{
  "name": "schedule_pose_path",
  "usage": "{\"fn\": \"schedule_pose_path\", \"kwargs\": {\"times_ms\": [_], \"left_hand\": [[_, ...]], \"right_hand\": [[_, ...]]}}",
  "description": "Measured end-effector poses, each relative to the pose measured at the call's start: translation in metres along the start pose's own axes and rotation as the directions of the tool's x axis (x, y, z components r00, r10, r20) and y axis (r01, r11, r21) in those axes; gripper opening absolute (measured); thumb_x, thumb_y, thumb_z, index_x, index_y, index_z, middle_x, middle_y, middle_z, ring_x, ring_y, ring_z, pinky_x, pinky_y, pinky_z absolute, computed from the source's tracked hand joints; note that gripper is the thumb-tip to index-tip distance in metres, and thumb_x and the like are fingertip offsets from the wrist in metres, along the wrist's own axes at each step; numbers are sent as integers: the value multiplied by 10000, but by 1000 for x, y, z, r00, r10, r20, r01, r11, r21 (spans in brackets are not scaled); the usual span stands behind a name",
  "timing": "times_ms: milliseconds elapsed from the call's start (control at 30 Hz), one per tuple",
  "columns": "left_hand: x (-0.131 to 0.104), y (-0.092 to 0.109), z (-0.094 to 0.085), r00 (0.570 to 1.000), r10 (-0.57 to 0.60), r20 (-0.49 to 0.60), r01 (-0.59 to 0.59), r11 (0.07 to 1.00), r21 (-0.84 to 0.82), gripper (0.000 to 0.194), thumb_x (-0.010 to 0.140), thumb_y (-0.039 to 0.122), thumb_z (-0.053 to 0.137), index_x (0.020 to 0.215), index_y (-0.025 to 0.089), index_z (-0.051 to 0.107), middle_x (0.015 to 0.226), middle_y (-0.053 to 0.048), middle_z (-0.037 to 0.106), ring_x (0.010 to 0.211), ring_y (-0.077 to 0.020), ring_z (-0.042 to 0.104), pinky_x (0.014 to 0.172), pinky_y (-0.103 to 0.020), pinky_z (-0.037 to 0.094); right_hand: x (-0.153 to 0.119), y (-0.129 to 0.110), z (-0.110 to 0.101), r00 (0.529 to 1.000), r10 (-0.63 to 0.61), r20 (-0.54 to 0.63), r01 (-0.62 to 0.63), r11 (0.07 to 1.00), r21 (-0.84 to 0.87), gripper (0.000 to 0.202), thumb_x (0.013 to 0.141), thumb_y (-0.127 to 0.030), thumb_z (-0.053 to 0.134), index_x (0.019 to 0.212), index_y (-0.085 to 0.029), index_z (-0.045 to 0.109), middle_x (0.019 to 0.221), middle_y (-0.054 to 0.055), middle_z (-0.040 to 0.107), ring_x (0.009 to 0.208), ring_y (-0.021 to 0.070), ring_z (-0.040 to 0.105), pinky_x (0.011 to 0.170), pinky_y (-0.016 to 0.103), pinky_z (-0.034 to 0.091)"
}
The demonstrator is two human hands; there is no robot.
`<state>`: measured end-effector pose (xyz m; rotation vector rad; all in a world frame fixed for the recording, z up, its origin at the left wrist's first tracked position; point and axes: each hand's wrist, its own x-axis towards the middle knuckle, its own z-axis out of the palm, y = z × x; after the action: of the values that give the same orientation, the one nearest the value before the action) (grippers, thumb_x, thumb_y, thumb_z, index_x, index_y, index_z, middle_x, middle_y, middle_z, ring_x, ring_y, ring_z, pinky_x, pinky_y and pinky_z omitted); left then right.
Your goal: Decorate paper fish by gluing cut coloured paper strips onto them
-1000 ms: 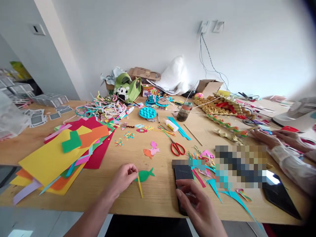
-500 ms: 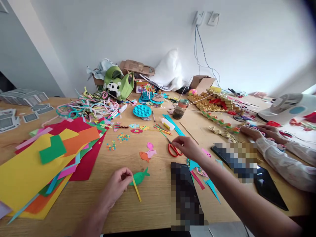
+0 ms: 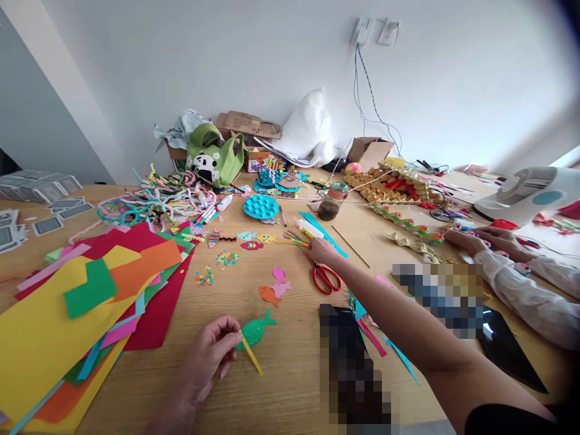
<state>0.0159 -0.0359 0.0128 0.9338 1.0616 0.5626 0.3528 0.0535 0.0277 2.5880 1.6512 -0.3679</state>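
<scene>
One yellow paper strip (image 3: 254,359) — grasped by the fingers of the left hand (image 3: 212,355) — extends beside the green paper fish (image 3: 256,332) on the counter (image 3: 285,362). Right hand (image 3: 321,252): at the glue bottle (image 3: 310,229), beyond the red-handled scissors (image 3: 326,289); finger closure cannot be determined.

A pale wall (image 3: 226,66) stood behind the far edge of the brown wood tabletop (image 3: 281,368). Two sockets (image 3: 388,32) were on it, and wires (image 3: 372,90) hung down. Grey floor (image 3: 430,428) showed past the near edge. The room was bright.
</scene>
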Motion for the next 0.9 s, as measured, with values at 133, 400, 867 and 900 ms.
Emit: {"fn": "schedule_pose_path", "kwargs": {"times_ms": [133,400,867,900], "left_hand": [[1,-2,-2,1000,2,22,-1,999,-44,346,547,396,780,682,172,553,582,51,476,449,-65,428,296,-141,260],[3,-7,-6,1000,-1,7,2,993,-117,353,552,384,791,694,174,546,579,50,493,443,-62,438,296,-139,281],[1,0,-2,1000,-1,-13,-1,992,-129,357,535,387,788,686,178,540,505,41,517,414,-70,422,300,-149,303],[1,0,-2,1000,1,-14,-2,991,-131,356,535,384,789,687,178,542,507,41,517,415,-70,422,300,-149,303]], "right_hand": [[6,0,2,999,-3,36,4,999,-33,252,863,-272,541,994,-141,711,1095,150,698,1010,268,634,792,299,476],[8,-3,4,998,-34,60,39,995,-95,294,860,-185,479,1015,-80,706,1131,208,677,1065,297,620,841,324,469],[12,6,-31,995,-98,36,94,990,105,106,751,-165,631,787,-135,726,758,70,712,714,194,640,616,254,460],[13,7,-32,995,-94,15,91,986,141,95,723,-150,656,783,-142,729,722,53,706,687,183,636,602,244,457]]}}
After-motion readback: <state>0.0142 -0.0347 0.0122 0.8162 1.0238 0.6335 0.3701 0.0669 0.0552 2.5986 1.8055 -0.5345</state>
